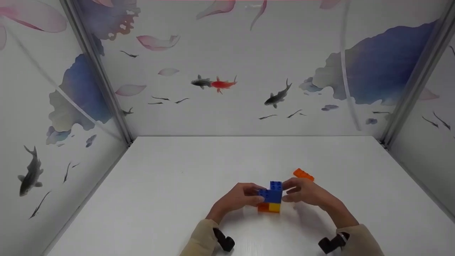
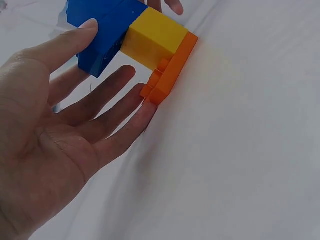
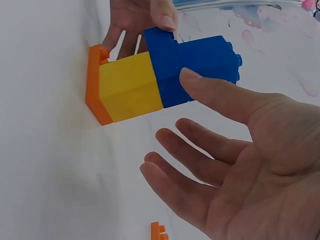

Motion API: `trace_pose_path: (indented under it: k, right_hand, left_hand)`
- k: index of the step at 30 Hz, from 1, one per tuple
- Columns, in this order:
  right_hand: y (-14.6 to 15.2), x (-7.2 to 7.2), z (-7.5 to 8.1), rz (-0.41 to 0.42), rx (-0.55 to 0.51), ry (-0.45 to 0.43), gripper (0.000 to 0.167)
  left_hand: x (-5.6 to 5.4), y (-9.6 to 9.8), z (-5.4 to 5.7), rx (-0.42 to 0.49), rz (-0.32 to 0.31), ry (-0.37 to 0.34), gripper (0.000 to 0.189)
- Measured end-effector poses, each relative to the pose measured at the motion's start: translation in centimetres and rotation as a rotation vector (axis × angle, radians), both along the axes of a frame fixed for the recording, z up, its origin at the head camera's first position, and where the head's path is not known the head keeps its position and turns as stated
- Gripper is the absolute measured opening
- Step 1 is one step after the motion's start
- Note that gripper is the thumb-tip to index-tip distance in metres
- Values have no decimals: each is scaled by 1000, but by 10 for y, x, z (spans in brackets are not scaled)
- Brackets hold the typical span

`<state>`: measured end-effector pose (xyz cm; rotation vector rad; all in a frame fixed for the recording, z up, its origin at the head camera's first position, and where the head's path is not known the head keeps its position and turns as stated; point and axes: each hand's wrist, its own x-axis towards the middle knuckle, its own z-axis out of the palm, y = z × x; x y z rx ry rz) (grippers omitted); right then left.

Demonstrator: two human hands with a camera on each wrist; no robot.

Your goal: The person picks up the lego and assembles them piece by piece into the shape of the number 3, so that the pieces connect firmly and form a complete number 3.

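Observation:
A small stack of toy building bricks stands on the white table in front of me. Its base is a thin orange brick (image 2: 172,70), with a yellow brick (image 3: 131,87) over one end. A wider blue brick (image 1: 273,196) sits on the yellow one and overhangs to the left; a smaller blue block (image 1: 276,185) rises at its right end. My left hand (image 1: 241,196) pinches the overhang between thumb and forefinger, other fingers spread below. Beside the right side is my right hand (image 1: 305,191), fingers loosely extended and thumb at the blue bricks; whether it touches them I cannot tell.
Just behind my right hand lies a loose thin orange brick (image 1: 303,174) on the table (image 1: 177,170). White panels printed with fish and petals (image 1: 231,117) enclose the table at the back and both sides.

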<state>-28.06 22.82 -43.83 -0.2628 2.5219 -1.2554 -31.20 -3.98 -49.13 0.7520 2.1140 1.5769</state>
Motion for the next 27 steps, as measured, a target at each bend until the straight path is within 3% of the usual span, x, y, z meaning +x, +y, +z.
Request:
trace_pose_path:
  k: [6,16,27]
  right_hand:
    - [6,-11,6,-43,-20,75,41]
    - [25,-26,0,-251,-75,291,40]
    - [51,-42,-24,-350,-123,267,52]
  left_hand:
    - [2,1,1,-38,28,-16,37]
    - [0,2,1,-66,21,2,37]
    - [1,3,3,-51,28,-18,35]
